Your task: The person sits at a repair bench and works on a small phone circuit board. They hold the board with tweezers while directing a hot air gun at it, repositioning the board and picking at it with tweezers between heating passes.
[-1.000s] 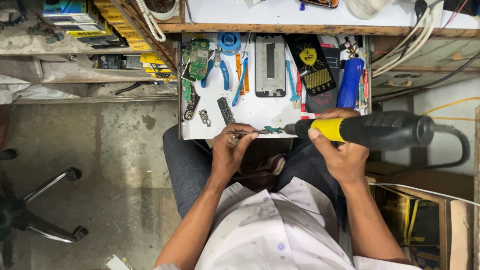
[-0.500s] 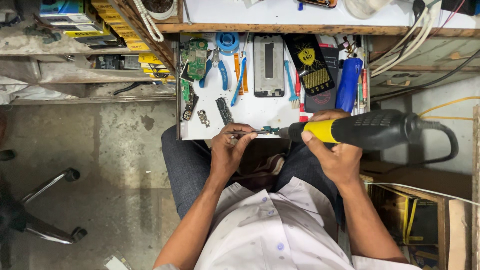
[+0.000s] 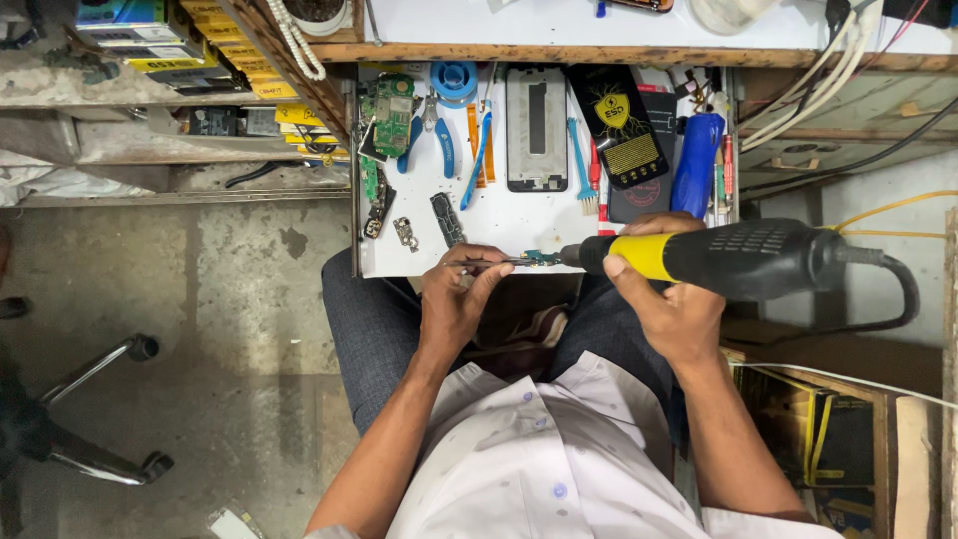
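My right hand (image 3: 667, 299) grips a black and yellow hot-air tool (image 3: 733, 259) that lies sideways, nozzle pointing left. My left hand (image 3: 454, 299) pinches thin tweezers (image 3: 489, 263) whose tips hold a small green circuit piece (image 3: 541, 258) right at the nozzle. Both hands work over the near edge of a small white tray-like worktop (image 3: 499, 225) above my lap. A thick black cable (image 3: 898, 289) runs from the tool's rear to the right.
On the worktop lie a phone frame (image 3: 537, 128), a black pouch (image 3: 619, 125), green circuit boards (image 3: 391, 112), blue pliers (image 3: 439, 140), a blue brush (image 3: 583, 170) and a blue bottle (image 3: 695, 165). Shelves with yellow boxes (image 3: 239, 70) stand left. Chair legs (image 3: 90, 399) rest on the concrete floor.
The hot-air tool and both hands shifted slightly left and down; the nozzle stays at the small piece held in the tweezers.
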Demonstrator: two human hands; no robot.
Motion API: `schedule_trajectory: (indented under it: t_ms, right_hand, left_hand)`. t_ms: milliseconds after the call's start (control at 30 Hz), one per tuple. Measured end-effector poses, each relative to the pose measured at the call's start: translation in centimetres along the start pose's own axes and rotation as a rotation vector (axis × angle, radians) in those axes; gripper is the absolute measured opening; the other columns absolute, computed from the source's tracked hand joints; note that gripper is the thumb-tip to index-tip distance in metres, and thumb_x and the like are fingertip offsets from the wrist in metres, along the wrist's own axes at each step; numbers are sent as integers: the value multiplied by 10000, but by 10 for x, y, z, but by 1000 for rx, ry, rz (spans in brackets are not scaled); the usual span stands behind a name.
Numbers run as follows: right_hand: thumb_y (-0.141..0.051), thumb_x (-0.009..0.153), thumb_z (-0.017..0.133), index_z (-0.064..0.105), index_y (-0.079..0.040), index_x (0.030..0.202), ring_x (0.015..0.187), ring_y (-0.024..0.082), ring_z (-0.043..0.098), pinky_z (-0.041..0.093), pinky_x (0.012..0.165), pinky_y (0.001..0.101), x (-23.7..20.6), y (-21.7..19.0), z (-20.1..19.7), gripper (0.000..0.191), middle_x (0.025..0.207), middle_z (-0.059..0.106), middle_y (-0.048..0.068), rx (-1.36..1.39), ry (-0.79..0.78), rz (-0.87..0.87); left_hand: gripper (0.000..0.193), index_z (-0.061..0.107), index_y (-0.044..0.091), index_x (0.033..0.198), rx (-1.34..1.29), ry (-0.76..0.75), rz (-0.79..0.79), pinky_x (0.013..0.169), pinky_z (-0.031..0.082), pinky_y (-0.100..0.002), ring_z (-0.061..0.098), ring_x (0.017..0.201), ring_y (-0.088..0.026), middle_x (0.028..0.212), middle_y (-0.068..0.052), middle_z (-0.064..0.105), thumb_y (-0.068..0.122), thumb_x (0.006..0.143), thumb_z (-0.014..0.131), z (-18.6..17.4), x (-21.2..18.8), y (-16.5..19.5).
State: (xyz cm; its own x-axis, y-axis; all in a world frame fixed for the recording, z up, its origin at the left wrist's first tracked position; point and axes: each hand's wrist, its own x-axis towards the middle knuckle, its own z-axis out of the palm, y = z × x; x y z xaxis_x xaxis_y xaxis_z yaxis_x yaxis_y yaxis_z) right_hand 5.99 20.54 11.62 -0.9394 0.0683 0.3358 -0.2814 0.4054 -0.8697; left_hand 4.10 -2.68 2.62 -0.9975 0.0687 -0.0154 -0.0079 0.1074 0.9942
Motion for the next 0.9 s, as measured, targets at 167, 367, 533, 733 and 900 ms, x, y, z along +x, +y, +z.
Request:
schedule_trajectory:
  t_ms: [167, 367, 533, 733, 900]
  right_hand:
    - [-8, 930, 776, 577, 14, 1181, 1106, 209, 653, 528, 1033, 349, -1, -1, -1, 320, 1158, 651, 137, 32, -2, 15]
    - [-30, 931, 773, 579, 14, 1177, 1084, 204, 650, 527, 1013, 342, -1, -1, -1, 316, 1161, 645, 133, 42, -1, 25]
    - [-22, 936, 774, 589, 14, 1175, 1089, 206, 652, 528, 1018, 344, 1, -2, -1, 304, 1162, 654, 132, -4, 0, 11]
    - [-23, 929, 782, 588, 13, 1173, 1077, 204, 649, 527, 1009, 342, 1, -1, -1, 315, 1155, 652, 128, -8, -7, 11]
    - [-32, 927, 788, 597, 13, 1165, 1058, 210, 645, 522, 993, 345, 2, -2, -1, 308, 1141, 655, 129, -32, -15, 5]
  left_hand:
    - [188, 741, -2, 1018, -9, -3, -15, 732, 576, -249, 711, 840, -110, 959, -82, 769, 138, 904, 792, 0, 0, 0]
    - [183, 743, -6, 1018, -8, 0, -1, 741, 573, -247, 717, 841, -113, 972, -84, 769, 134, 911, 790, -1, 0, 1]
    - [179, 744, -11, 1015, 20, 3, 6, 740, 568, -250, 718, 831, -120, 953, -86, 769, 128, 910, 788, -2, 0, 2]
    - [183, 744, -10, 1011, 13, 0, -32, 729, 566, -249, 718, 823, -118, 952, -85, 770, 131, 904, 791, -1, 0, 2]
    - [177, 740, -10, 1015, -3, -1, 5, 745, 576, -253, 725, 853, -122, 987, -87, 763, 125, 910, 785, 0, 1, 2]
